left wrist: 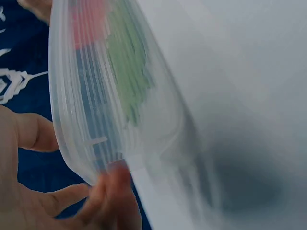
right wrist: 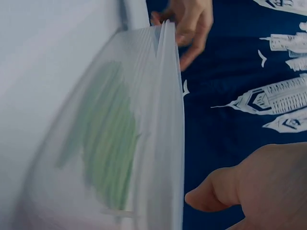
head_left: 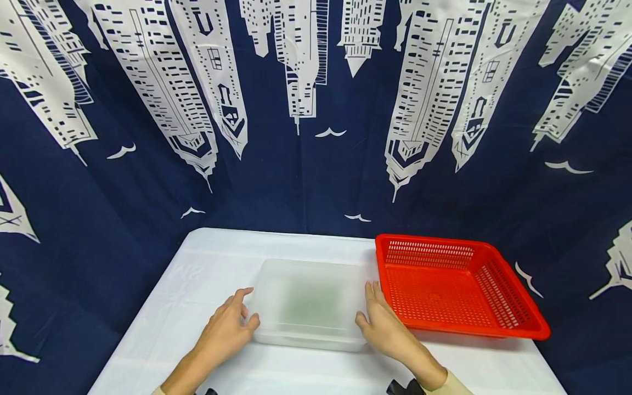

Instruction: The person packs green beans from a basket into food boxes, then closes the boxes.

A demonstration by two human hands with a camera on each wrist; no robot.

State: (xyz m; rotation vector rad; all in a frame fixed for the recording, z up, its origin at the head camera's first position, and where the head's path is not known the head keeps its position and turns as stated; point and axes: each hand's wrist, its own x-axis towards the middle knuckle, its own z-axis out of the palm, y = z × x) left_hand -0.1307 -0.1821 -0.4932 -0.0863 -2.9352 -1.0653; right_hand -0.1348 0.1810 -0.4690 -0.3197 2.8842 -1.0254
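Note:
A frosted translucent plastic box (head_left: 311, 304) with its lid on lies on the white-covered table. Something green (right wrist: 110, 148) shows blurred through its wall; its kind cannot be made out. At the box's left side is my left hand (head_left: 227, 326), thumb and fingers spread apart, fingertips at the lower edge in the left wrist view. My right hand (head_left: 387, 329) is along the right side, fingers extended between the box and a red basket. Its thumb (right wrist: 206, 196) looks just apart from the rim in the right wrist view.
The red perforated plastic basket (head_left: 439, 291) stands at the right, close beside the box. White cloth covers the table (head_left: 197, 274). Behind hangs a dark blue curtain (head_left: 296, 181) printed with white buildings and birds.

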